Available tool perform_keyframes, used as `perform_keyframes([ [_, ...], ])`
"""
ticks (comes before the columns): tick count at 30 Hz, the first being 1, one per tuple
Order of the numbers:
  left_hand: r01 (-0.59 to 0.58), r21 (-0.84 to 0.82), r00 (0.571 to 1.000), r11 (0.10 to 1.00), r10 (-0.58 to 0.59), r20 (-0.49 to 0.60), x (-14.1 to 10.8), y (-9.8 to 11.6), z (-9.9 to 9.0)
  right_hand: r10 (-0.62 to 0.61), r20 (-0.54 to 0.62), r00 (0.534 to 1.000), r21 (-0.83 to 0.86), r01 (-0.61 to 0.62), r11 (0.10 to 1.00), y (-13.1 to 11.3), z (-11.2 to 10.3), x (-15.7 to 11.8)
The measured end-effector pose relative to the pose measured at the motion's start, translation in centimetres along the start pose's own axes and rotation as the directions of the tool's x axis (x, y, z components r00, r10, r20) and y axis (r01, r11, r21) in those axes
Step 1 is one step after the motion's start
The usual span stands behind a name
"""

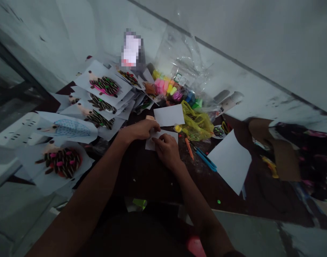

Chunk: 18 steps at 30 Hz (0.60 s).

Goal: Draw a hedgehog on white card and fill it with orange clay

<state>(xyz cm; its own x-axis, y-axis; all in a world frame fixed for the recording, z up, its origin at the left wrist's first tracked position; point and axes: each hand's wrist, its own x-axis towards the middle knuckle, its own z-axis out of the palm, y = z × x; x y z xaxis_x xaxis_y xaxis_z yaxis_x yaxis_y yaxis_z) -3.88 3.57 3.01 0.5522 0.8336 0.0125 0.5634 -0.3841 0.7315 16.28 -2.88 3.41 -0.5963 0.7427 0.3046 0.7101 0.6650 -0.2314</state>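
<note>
A small white paper (174,136) lies on the dark table under both of my hands. My left hand (145,129) comes in over its upper left, fingers bent down and pressed together. From the lower right, my right hand (167,149) rests on the sheet with its fingers curled toward the left fingertips. Anything pinched between the fingers is too small and dark to make out. Just behind my left hand sits a pale peach block (150,117). Another white paper (169,115) lies beyond the hands, beside a small yellow piece (177,128).
Left stand stacked papers with seed-covered hedgehog figures (104,85). Behind are packs of coloured clay (176,91) and a yellow plastic bag (197,123). To the right lie an orange cutter (189,148), blue-handled scissors (206,159) and a white sheet (231,160). A phone (131,49) leans on the wall.
</note>
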Motion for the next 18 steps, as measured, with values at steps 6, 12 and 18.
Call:
perform_keyframes([
  [6, -0.017, -0.003, 1.0, 1.0, 0.017, 0.017, 0.07, 0.05, -0.09, -0.052, 0.038, 0.998, -0.118, 0.057, 0.991, -0.21, -0.46, -0.2],
  [12, -0.011, -0.004, 1.0, 1.0, 0.011, 0.001, 0.0, 0.22, -0.03, -0.072, 0.089, 0.993, -0.167, 0.086, 0.982, -0.9, -0.46, -0.01],
  [18, 0.003, -0.02, 1.0, 1.0, -0.003, 0.014, 0.04, 0.32, -0.02, -0.052, 0.045, 0.998, -0.095, 0.056, 0.994, -0.53, -0.59, -0.69],
])
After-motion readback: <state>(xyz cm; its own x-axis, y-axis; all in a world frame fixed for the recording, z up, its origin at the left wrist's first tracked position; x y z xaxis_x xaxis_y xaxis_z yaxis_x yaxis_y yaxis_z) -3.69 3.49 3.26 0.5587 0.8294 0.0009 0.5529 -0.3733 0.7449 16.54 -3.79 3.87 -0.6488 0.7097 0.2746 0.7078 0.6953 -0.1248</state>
